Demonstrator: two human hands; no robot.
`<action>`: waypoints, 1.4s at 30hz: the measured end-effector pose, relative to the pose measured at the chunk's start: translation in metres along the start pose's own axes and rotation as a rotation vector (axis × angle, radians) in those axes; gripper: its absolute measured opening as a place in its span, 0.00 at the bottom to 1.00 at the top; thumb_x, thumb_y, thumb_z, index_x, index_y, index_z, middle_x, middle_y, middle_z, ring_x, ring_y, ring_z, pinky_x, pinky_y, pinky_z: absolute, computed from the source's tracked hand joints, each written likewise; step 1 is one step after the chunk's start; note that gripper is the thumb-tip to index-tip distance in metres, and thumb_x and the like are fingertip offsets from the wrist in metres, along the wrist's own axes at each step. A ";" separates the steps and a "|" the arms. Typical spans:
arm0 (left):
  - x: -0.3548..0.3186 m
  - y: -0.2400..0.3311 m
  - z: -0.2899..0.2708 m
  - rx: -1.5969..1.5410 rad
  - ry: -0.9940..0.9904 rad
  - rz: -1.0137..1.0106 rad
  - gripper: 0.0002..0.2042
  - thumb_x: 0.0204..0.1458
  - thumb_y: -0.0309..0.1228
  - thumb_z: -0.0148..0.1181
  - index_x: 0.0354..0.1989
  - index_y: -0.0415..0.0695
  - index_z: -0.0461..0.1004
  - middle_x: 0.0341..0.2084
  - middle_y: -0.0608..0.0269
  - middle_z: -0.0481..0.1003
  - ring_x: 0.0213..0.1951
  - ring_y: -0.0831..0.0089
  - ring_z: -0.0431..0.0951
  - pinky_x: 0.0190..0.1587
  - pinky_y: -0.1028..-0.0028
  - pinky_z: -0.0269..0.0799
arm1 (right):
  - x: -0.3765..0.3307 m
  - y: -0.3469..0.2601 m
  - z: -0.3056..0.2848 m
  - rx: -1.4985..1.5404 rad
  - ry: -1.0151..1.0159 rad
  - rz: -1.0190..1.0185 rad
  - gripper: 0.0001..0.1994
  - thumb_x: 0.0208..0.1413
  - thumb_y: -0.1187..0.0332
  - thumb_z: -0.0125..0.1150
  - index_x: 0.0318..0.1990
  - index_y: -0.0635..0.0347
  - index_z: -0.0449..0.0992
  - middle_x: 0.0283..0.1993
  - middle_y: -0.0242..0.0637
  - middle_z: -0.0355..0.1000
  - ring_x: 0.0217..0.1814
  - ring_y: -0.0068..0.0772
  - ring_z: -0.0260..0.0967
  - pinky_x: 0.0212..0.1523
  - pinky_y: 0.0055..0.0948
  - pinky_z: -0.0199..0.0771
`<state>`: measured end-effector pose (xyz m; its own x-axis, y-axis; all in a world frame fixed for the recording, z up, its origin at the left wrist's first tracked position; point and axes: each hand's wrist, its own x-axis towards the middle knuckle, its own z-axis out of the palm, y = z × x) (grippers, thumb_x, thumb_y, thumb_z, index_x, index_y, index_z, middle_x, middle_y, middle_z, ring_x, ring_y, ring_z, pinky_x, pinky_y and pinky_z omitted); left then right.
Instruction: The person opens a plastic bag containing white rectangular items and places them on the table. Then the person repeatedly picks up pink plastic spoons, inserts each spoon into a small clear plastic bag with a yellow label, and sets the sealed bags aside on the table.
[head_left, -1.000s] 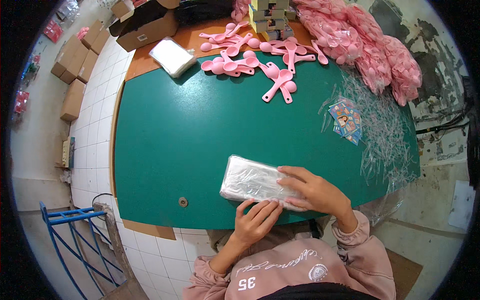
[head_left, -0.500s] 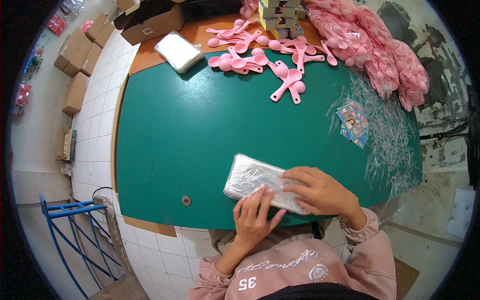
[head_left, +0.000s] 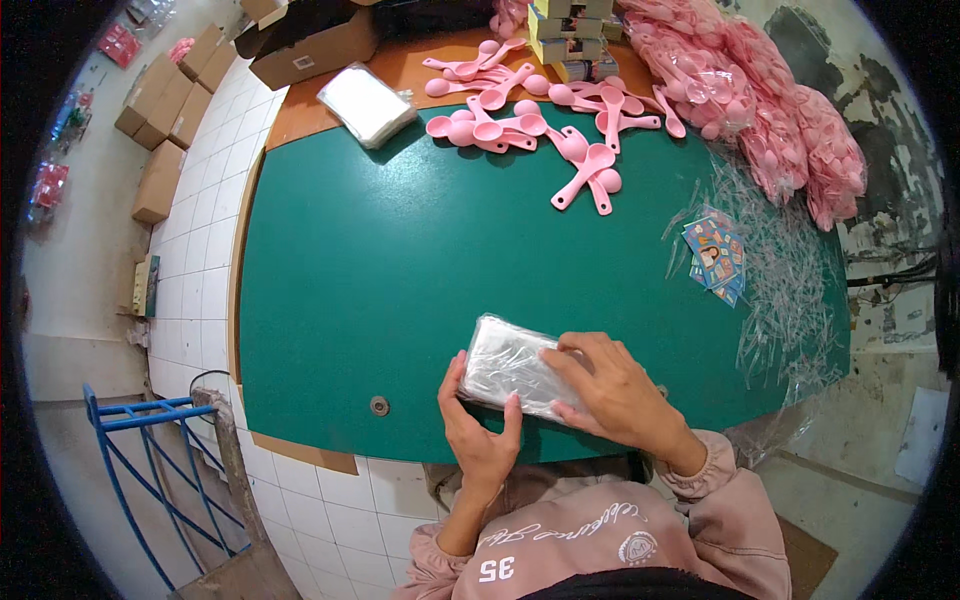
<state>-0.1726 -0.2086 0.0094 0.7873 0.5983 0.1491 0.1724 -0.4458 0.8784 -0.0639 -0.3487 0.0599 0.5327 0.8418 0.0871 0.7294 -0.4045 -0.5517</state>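
A stack of clear plastic bags (head_left: pixel 512 372) lies on the green tabletop near its front edge, its film wrinkled and shiny on top. My left hand (head_left: pixel 478 435) cups the near left corner, the fingers along the left end and the thumb against the front side. Over the right end bends my right hand (head_left: pixel 625 395), its fingertips pressed on the top film and its thumb low at the front side. That hand covers the stack's right end.
Pink measuring spoons (head_left: pixel 580 175) lie in piles toward the back, near another white bag stack (head_left: pixel 367 105). Bagged pink spoons (head_left: pixel 790 130) heap at the back right. Blue printed cards (head_left: pixel 715 255) sit beside loose clear strips (head_left: pixel 785 300). A blue-framed trolley (head_left: pixel 150 408) stands left.
My left hand has slid from the stack's top front to its left corner. My right hand's fingers have bent in and moved slightly left over the film.
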 end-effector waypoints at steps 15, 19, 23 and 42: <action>0.007 0.000 0.011 -0.374 0.009 -0.097 0.31 0.39 0.19 0.62 0.53 0.39 0.54 0.51 0.53 0.59 0.54 0.64 0.61 0.57 0.69 0.56 | 0.008 -0.007 0.019 -0.426 0.106 0.002 0.17 0.41 0.72 0.53 0.42 0.67 0.68 0.36 0.44 0.64 0.40 0.38 0.63 0.38 0.28 0.69; 0.010 0.007 0.015 -0.110 0.033 0.051 0.33 0.36 0.21 0.65 0.53 0.39 0.54 0.48 0.55 0.59 0.52 0.66 0.61 0.55 0.69 0.58 | 0.017 -0.010 0.016 -0.467 0.112 0.018 0.16 0.39 0.70 0.54 0.39 0.67 0.69 0.30 0.37 0.64 0.34 0.31 0.64 0.26 0.22 0.68; 0.013 0.002 0.019 -0.086 0.095 0.014 0.31 0.34 0.21 0.65 0.50 0.38 0.57 0.45 0.56 0.60 0.49 0.66 0.62 0.52 0.70 0.59 | 0.026 -0.006 0.033 -0.480 0.280 -0.040 0.16 0.38 0.68 0.55 0.38 0.66 0.70 0.26 0.34 0.63 0.29 0.27 0.64 0.18 0.21 0.65; 0.052 0.000 0.008 -0.060 -0.176 0.283 0.22 0.33 0.19 0.52 0.43 0.37 0.62 0.42 0.48 0.64 0.46 0.53 0.64 0.49 0.63 0.61 | 0.033 -0.005 0.032 -0.184 0.415 -0.034 0.13 0.39 0.75 0.60 0.37 0.63 0.73 0.29 0.38 0.72 0.26 0.31 0.72 0.25 0.26 0.72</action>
<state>-0.1267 -0.1832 0.0136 0.8899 0.3302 0.3146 -0.0983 -0.5347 0.8393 -0.0637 -0.3077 0.0394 0.6068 0.6565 0.4480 0.7935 -0.4674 -0.3898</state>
